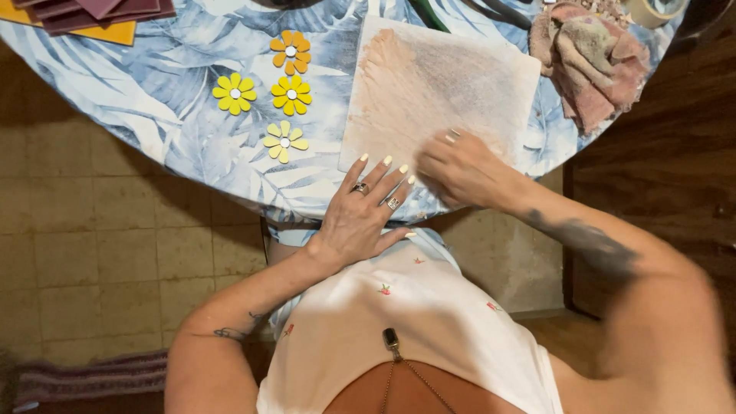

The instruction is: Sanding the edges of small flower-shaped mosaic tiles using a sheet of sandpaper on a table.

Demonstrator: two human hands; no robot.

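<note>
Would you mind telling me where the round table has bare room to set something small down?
Free: the cloth-covered table left of the four flowers, below the dark sheets; also a narrow strip between the flowers and the stained square sheet. Crowded: the near edge under the left hand and right hand, and the far right by the rags.

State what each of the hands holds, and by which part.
Nothing is gripped. Left hand lies flat at the stained sheet's near edge; right hand presses on it, blurred.

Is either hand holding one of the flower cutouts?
No. The four flower cutouts lie apart on the tablecloth; both hands rest at the square sheet.
</note>
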